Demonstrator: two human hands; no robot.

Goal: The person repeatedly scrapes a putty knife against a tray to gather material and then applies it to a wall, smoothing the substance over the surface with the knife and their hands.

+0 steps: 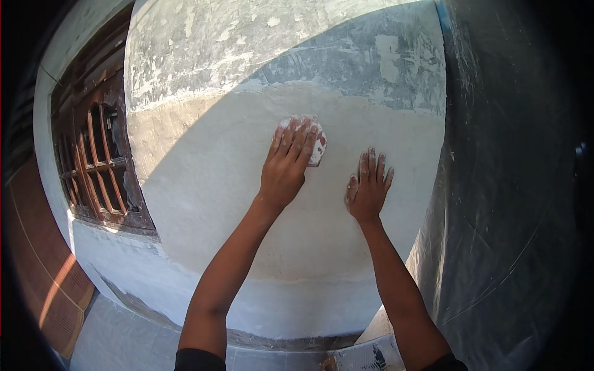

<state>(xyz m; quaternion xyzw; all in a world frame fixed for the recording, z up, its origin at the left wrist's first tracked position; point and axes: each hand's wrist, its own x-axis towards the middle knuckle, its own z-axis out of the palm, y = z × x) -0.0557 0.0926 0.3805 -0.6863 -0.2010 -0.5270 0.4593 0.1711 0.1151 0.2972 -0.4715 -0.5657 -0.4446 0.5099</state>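
The left hand (pixel 286 166) hides most of the sanding pad (pixel 317 143); its shape unclear.
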